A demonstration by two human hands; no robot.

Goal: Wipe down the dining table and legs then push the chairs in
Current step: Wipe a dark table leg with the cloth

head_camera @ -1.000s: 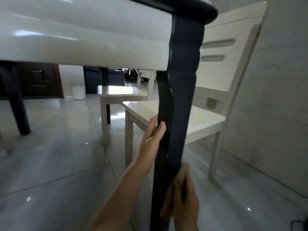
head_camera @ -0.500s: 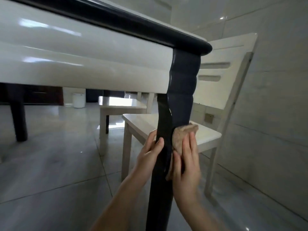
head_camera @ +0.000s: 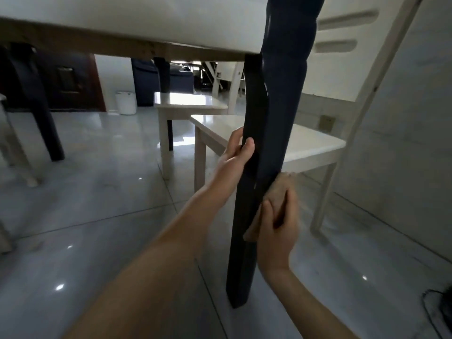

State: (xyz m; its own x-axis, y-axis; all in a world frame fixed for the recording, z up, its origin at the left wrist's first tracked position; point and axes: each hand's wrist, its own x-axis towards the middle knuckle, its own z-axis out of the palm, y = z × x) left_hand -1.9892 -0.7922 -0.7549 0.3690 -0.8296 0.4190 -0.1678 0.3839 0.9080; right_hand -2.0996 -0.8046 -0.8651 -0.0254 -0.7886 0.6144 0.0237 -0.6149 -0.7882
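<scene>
A dark navy table leg (head_camera: 271, 123) runs from the white table apron (head_camera: 127, 23) down to the floor, right in front of me. My left hand (head_camera: 238, 152) grips the leg's left edge at mid height, thumb in front and fingers behind. My right hand (head_camera: 277, 221) presses a tan cloth (head_camera: 281, 188) flat against the leg's right face, below the left hand. Only the cloth's upper part shows above my fingers. A cream chair (head_camera: 315, 145) stands just behind the leg.
A second cream chair (head_camera: 188, 104) stands farther back under the table. Another dark table leg (head_camera: 41, 111) is at the left. A small white bin (head_camera: 126, 103) sits by the far wall. A black cable (head_camera: 437, 307) lies on the glossy tiled floor at the lower right.
My right hand has slid the cloth down the leg from beside the left hand to below it. The view has dropped lower under the table. The left hand keeps its grip.
</scene>
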